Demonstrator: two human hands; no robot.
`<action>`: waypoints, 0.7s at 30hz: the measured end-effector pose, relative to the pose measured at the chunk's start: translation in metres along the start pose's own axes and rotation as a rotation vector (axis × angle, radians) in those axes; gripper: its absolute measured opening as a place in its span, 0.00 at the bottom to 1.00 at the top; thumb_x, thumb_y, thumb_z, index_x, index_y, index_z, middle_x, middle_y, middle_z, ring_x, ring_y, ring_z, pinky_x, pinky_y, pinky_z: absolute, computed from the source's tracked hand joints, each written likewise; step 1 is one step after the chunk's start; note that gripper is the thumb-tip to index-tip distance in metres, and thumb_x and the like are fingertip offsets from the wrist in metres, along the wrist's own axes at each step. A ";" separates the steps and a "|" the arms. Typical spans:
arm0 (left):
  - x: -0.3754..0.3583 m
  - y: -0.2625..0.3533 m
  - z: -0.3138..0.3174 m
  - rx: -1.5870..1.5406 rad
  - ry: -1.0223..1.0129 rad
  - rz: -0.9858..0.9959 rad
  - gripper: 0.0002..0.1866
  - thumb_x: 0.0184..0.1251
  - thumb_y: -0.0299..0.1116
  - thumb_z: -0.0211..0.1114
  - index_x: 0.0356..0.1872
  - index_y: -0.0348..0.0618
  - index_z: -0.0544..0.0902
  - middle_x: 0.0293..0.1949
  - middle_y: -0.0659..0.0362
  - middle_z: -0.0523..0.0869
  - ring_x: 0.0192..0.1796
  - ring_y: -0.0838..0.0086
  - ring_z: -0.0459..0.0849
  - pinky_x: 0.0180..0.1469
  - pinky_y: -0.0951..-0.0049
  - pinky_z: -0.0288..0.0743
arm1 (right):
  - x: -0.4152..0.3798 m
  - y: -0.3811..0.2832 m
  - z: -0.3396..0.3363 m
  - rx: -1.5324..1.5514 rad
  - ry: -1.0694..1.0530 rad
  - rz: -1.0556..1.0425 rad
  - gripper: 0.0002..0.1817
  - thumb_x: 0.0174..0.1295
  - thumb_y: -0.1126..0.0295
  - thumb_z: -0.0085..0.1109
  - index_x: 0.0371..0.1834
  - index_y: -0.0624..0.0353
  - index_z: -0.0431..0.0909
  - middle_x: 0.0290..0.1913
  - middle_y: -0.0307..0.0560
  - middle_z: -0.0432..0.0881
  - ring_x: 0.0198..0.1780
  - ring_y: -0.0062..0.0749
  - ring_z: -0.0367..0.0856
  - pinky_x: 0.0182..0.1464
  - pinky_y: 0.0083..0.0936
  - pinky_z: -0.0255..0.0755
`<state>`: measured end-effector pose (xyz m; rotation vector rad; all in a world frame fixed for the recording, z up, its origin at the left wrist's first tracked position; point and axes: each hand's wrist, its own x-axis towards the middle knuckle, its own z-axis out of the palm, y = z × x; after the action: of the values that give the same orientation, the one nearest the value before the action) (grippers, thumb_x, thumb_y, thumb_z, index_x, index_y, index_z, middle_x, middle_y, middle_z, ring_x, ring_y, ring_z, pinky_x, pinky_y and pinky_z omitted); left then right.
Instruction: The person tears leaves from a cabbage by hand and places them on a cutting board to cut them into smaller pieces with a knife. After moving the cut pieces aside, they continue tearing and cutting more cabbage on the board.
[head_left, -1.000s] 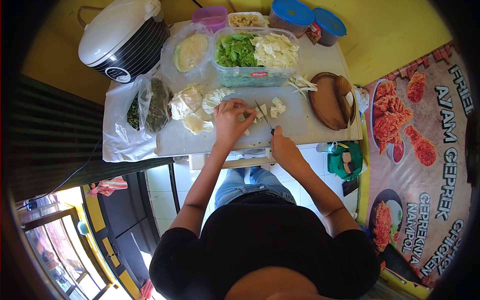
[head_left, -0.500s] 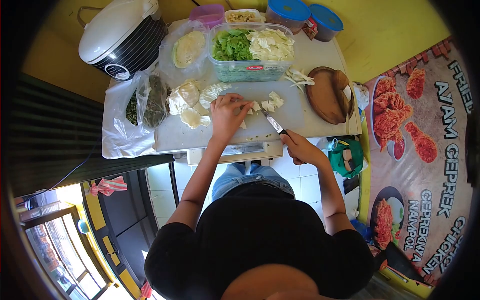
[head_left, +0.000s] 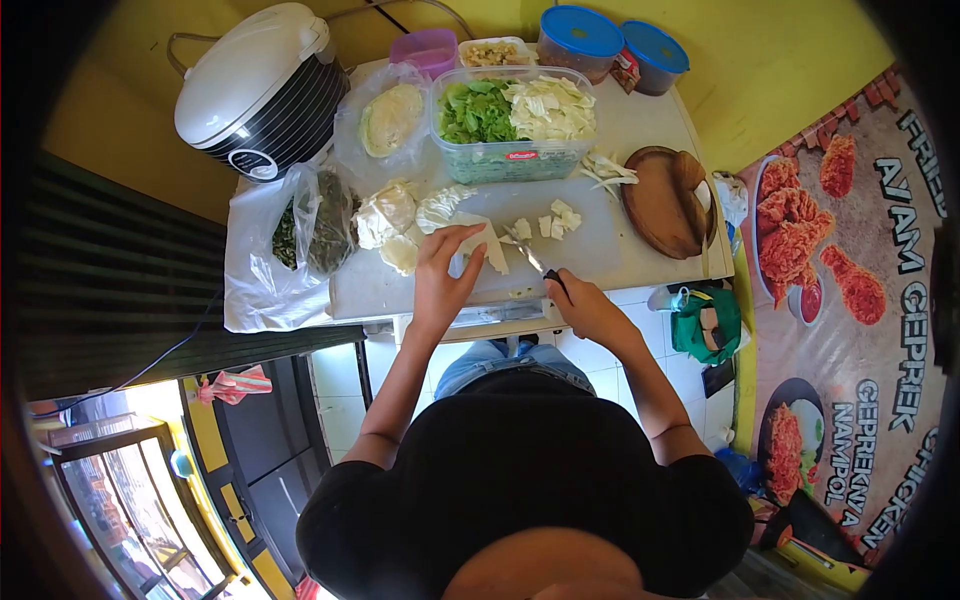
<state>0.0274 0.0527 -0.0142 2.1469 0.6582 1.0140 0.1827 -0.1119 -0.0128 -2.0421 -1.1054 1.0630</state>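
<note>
My left hand (head_left: 443, 275) holds a flat pale cabbage leaf (head_left: 490, 243) on the translucent cutting board (head_left: 595, 225), fingers on its upper side and thumb near its lower edge. In my right hand (head_left: 590, 308) is a small knife (head_left: 532, 258) with a black handle, its blade pointing up and left, just right of the leaf. Small cut cabbage pieces (head_left: 562, 216) lie on the board beyond the blade. Larger cabbage leaves (head_left: 388, 216) rest left of the board, behind my left hand.
Behind the board stands a clear container (head_left: 505, 165) of green leaves and cut cabbage. A wooden mortar (head_left: 655, 205) with a pestle sits right. Left are a plastic bag of greens (head_left: 325, 225), a bagged cabbage half (head_left: 390, 120) and a rice cooker (head_left: 265, 95). Blue-lidded tubs (head_left: 580, 30) stand at the back.
My left hand has spread a little from its bunched pose, and a larger cabbage leaf now shows at it. The knife has drawn slightly toward me. The whole view has shifted slightly.
</note>
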 end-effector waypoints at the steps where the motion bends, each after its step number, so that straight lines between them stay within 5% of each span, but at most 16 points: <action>1: -0.002 -0.001 -0.005 0.011 -0.016 -0.001 0.15 0.58 0.25 0.68 0.48 0.46 0.85 0.43 0.55 0.84 0.48 0.61 0.80 0.51 0.65 0.73 | 0.001 0.004 0.000 -0.025 0.043 0.011 0.18 0.76 0.56 0.39 0.39 0.63 0.66 0.18 0.49 0.71 0.12 0.31 0.67 0.18 0.30 0.66; 9: -0.004 -0.017 -0.017 0.188 -0.148 0.092 0.08 0.59 0.31 0.69 0.40 0.49 0.89 0.48 0.61 0.85 0.53 0.63 0.81 0.59 0.60 0.67 | -0.006 -0.007 -0.007 -0.013 0.209 0.021 0.19 0.76 0.55 0.40 0.41 0.64 0.67 0.17 0.49 0.72 0.12 0.30 0.68 0.18 0.29 0.66; 12: -0.004 -0.027 -0.014 0.281 -0.248 0.154 0.09 0.62 0.34 0.66 0.43 0.50 0.88 0.51 0.62 0.85 0.54 0.64 0.80 0.63 0.56 0.64 | -0.005 -0.013 0.002 0.082 0.058 0.103 0.19 0.76 0.55 0.40 0.41 0.64 0.68 0.17 0.48 0.72 0.12 0.29 0.68 0.18 0.27 0.66; 16: -0.011 -0.023 -0.007 0.333 -0.268 0.155 0.11 0.63 0.34 0.65 0.45 0.50 0.88 0.52 0.62 0.84 0.55 0.66 0.80 0.65 0.54 0.62 | -0.002 -0.007 -0.003 0.015 0.219 0.066 0.18 0.75 0.57 0.43 0.41 0.64 0.71 0.16 0.43 0.68 0.12 0.24 0.67 0.16 0.24 0.63; 18: -0.015 -0.020 0.004 0.290 -0.235 0.105 0.12 0.63 0.34 0.65 0.47 0.51 0.87 0.55 0.61 0.83 0.56 0.65 0.79 0.67 0.53 0.60 | -0.005 -0.019 -0.011 0.307 0.164 0.135 0.18 0.75 0.57 0.44 0.41 0.64 0.72 0.15 0.41 0.67 0.13 0.22 0.67 0.16 0.23 0.62; 21: -0.015 -0.012 0.015 0.267 -0.188 0.054 0.12 0.63 0.34 0.65 0.47 0.51 0.88 0.54 0.60 0.83 0.56 0.64 0.79 0.66 0.52 0.61 | -0.004 -0.035 -0.005 0.328 0.147 0.107 0.17 0.74 0.58 0.45 0.42 0.64 0.73 0.14 0.40 0.66 0.13 0.21 0.66 0.16 0.23 0.62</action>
<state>0.0291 0.0453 -0.0375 2.4672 0.6786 0.7734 0.1717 -0.0989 0.0187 -1.8954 -0.7026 1.0498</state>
